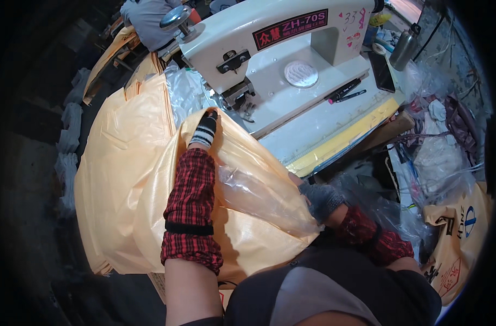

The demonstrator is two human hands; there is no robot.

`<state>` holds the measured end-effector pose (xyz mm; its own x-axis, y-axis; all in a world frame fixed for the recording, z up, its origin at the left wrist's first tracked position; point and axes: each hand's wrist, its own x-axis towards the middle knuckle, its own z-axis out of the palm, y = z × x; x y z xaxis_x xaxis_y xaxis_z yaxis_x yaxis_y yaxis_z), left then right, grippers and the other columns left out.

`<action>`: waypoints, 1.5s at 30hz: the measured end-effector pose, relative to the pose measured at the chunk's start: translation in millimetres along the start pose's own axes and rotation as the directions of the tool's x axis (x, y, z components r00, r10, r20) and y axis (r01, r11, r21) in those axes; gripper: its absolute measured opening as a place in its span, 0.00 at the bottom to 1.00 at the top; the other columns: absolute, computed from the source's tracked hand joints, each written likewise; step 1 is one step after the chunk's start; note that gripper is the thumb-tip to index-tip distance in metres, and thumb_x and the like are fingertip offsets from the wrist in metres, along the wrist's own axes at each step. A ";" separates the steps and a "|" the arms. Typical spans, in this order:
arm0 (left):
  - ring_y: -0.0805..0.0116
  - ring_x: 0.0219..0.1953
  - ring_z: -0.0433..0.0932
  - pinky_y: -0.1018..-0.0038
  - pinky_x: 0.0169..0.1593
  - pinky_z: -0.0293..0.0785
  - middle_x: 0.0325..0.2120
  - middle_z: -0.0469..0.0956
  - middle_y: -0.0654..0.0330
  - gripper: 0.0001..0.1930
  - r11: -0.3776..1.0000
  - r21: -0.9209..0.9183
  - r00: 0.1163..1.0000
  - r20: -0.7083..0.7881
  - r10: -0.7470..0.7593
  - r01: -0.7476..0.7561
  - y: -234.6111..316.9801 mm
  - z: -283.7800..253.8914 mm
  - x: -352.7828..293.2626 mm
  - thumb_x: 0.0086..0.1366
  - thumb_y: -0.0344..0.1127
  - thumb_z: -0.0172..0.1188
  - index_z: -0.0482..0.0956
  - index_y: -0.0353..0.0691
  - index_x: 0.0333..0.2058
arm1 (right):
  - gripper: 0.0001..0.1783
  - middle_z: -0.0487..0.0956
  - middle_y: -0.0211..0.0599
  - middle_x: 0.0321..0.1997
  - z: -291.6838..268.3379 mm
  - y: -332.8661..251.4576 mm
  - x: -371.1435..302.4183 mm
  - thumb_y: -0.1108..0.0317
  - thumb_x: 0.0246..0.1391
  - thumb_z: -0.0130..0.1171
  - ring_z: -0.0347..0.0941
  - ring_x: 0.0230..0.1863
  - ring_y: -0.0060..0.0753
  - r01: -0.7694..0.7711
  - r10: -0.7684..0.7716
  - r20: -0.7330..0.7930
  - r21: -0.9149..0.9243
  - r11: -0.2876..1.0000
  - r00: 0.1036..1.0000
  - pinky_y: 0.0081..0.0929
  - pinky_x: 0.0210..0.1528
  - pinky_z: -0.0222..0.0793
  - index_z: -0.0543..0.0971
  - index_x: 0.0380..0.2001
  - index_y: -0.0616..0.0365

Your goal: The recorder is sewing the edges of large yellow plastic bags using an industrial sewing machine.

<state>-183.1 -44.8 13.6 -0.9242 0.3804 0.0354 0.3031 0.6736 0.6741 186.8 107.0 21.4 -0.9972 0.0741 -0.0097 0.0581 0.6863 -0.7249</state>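
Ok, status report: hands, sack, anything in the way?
Left hand at rim of sack, near machine head; right hand on right edge, grips partly hidden. Sack gaping open, clear liner showing. Nothing visibly blocking; pens, phone lie aside.

left hand [206, 126], toward ten o'clock: close-fitting knit glove banded in black and whitish grey [203, 136]. right hand [323, 199], toward four: plain blue-grey knit glove [327, 202], finer pattern unclear. left forearm, toward eight: loose red-and-black plaid cloth oversleeve [189, 190], narrow black band [189, 229] around it, gathered wrinkled end nearer elbow. right forearm, toward four: matching red-and-black plaid oversleeve [362, 227], partly shadowed, dark band across. torso, toward five: black top [253, 290] with curved grey panel [313, 293].
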 end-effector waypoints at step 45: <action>0.45 0.38 0.76 0.55 0.42 0.71 0.35 0.77 0.45 0.16 0.639 0.462 0.436 0.874 -0.212 -0.615 13.4 -80.5 -97.9 0.60 0.43 0.46 0.76 0.40 0.40 | 0.31 0.75 0.52 0.28 -31.5 -61.9 147.7 0.63 0.58 0.39 0.74 0.29 0.47 -0.335 0.285 0.369 0.077 0.939 0.885 0.38 0.34 0.70 0.48 0.64 0.31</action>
<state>-107.3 -124.1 78.6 -0.2642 0.5772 -0.7727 0.8695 0.4892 0.0681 37.3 98.3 86.5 -0.8829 -0.0052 -0.4695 0.3852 0.5637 -0.7307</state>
